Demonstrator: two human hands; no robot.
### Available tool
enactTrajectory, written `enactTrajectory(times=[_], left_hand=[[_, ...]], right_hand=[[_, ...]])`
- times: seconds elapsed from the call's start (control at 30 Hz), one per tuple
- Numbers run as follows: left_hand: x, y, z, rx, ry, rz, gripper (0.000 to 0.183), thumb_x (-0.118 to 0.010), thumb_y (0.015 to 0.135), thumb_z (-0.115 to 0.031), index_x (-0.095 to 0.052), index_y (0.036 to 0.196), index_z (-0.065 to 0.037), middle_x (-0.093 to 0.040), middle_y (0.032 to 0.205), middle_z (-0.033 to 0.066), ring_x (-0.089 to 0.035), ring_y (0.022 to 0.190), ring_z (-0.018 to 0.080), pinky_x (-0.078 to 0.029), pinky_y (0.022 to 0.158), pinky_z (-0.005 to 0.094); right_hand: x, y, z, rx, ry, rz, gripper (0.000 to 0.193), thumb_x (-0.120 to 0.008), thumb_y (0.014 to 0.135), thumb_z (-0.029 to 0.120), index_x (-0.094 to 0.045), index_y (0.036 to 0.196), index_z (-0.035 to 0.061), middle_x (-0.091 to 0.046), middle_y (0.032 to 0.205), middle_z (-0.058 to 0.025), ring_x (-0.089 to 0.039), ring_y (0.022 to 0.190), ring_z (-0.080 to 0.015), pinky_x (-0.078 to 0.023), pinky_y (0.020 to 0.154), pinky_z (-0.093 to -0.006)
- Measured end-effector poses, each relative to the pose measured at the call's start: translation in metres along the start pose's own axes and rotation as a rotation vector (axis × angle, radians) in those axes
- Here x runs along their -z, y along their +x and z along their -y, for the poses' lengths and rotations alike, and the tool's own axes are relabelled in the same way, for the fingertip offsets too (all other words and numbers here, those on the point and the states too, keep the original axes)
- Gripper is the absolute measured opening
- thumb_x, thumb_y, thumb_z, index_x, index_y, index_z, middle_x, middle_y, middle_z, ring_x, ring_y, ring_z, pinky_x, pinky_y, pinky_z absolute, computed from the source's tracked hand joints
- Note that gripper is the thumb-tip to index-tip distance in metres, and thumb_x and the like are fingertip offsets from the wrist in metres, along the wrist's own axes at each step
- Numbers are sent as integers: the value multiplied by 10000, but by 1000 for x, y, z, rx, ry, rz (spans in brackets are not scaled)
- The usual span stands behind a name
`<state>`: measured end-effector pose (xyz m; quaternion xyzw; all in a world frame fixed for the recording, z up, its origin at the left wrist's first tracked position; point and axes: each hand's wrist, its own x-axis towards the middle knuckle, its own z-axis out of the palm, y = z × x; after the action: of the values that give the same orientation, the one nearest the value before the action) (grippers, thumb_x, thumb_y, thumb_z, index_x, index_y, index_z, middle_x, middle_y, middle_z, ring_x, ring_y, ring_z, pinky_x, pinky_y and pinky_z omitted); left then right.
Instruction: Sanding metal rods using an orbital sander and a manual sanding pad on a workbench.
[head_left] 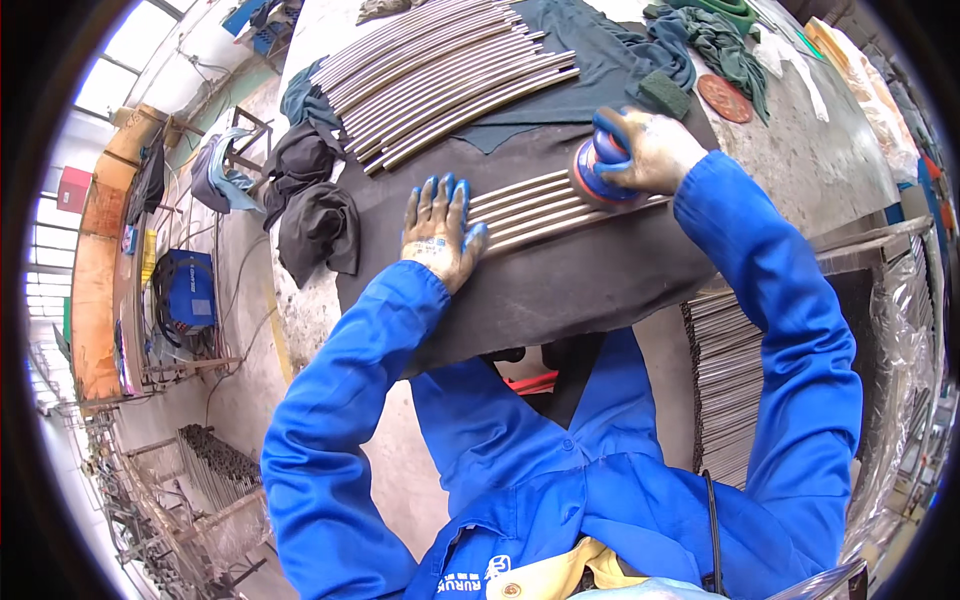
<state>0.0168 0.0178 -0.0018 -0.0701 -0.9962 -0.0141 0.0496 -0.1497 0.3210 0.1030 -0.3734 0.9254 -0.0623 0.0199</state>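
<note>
Several straight metal rods (530, 210) lie side by side on a dark sheet (560, 285) in front of me. My left hand (441, 228), in a worn white glove with blue fingertips, rests flat over their left ends with the fingers stretched out. Toward the right ends, my right hand (655, 150) is wrapped round a blue-and-orange round sander (600, 170), in a matching glove. The sander's face sits against the rods, and its edge looks slightly blurred. My palm hides part of its body.
Beyond lies a wide row of rods (440, 75) on dark green cloth (560, 90). A green scouring pad (664, 95) and a reddish-brown disc (725, 99) sit at right. Dark cloths (318, 225) bunch at left. More rods (738, 375) are stacked below the table's right side.
</note>
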Motion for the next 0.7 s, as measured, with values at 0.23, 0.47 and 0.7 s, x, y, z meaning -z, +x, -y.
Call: enactTrajectory(times=[0.23, 0.47, 0.7], left_hand=[[1, 3, 0, -52, 20, -42, 719, -373, 982, -469, -243, 1535, -28, -229, 1598, 211, -120, 1508, 361, -10, 1233, 459], [0, 9, 3, 0, -13, -16, 715, -373, 982, -453, -227, 1540, -29, -216, 1603, 208, -115, 1509, 362, -1, 1231, 468], [-5, 14, 9, 12, 26, -33, 723, -349, 980, -464, -207, 1551, -43, -197, 1615, 189, -93, 1513, 360, 9, 1227, 478]], right_hand=[[-4, 17, 22, 32, -21, -41, 629, -738, 747, 375, -513, 1277, 122, -632, 1073, -183, -660, 914, -375, -538, 808, -426], [-2, 19, 52, 4, -25, 45, 643, -742, 739, 390, -521, 1280, 121, -644, 1071, -188, -664, 885, -375, -542, 794, -425], [-6, 14, 14, -116, -90, -10, 668, -705, 779, 456, -503, 1317, 116, -649, 1096, -188, -667, 933, -364, -539, 837, -424]])
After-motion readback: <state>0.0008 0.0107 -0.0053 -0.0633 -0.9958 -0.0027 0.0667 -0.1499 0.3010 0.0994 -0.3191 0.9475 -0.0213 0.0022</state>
